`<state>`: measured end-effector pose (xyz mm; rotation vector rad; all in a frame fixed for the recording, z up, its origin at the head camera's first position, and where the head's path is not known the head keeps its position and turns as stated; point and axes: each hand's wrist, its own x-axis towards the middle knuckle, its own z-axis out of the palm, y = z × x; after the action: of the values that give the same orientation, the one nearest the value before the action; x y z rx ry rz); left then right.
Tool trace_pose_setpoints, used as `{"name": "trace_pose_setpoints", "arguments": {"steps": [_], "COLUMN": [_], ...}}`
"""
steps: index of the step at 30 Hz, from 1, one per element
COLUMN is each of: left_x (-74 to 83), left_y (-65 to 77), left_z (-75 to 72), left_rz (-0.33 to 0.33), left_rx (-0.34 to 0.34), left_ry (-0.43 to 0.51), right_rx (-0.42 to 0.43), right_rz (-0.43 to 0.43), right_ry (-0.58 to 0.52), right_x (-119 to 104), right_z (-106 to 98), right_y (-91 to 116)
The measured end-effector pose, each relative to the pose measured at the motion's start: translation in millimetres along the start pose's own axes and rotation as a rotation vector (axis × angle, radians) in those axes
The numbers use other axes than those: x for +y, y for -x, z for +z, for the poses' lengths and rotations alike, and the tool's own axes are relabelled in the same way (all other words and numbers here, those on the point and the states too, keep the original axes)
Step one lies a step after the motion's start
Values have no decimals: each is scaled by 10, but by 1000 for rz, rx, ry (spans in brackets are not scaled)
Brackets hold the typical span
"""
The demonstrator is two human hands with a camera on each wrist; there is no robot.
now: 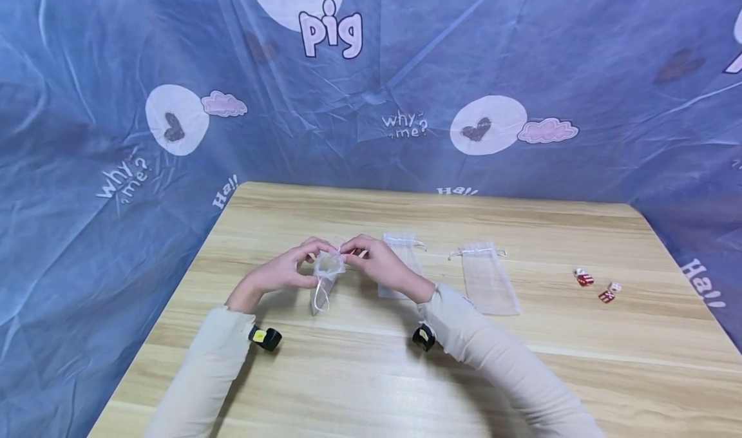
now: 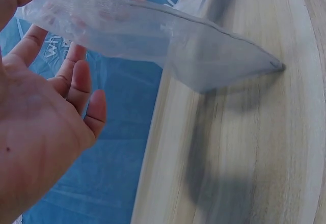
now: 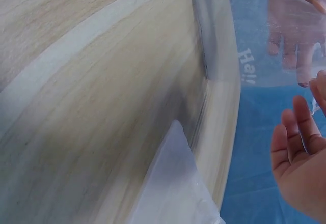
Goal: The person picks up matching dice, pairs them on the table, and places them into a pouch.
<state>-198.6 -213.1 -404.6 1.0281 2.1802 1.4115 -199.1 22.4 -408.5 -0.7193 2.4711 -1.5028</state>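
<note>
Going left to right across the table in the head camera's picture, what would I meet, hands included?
Left hand, held sheer drawstring bag, right hand, rightmost sheer drawstring bag, first pair of red and white dice, second pair of red and white dice.

We see, centre: bag (image 1: pixel 328 276) of sheer, fine-mesh cloth | lower frame: tabletop (image 1: pixel 371 380) with wood grain, smooth, faintly shiny | top: backdrop (image 1: pixel 429 71) of creased, slightly glossy sheet | right: red dice (image 1: pixel 585 280), like glossy plastic | bottom: sleeves (image 1: pixel 498 361), matt cloth
</note>
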Motion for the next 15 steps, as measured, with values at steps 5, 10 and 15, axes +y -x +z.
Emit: {"name": "trace_pose_setpoints", "arguments": {"steps": [5, 10, 15], "left_x": [4, 3, -14], "left_y": [-29, -33, -36], "left_z": [19, 41, 54], "left_rz": [-1, -4, -5], "left_rx": [16, 26, 43], "left_ry": [24, 76, 133], "right_rx": [3, 6, -19], "right_rz": [18, 25, 0], "right_ry": [3, 30, 50], "right_x": [14, 40, 37], "right_z": [-108, -224, -343], "right_y": [53, 144, 287]}}
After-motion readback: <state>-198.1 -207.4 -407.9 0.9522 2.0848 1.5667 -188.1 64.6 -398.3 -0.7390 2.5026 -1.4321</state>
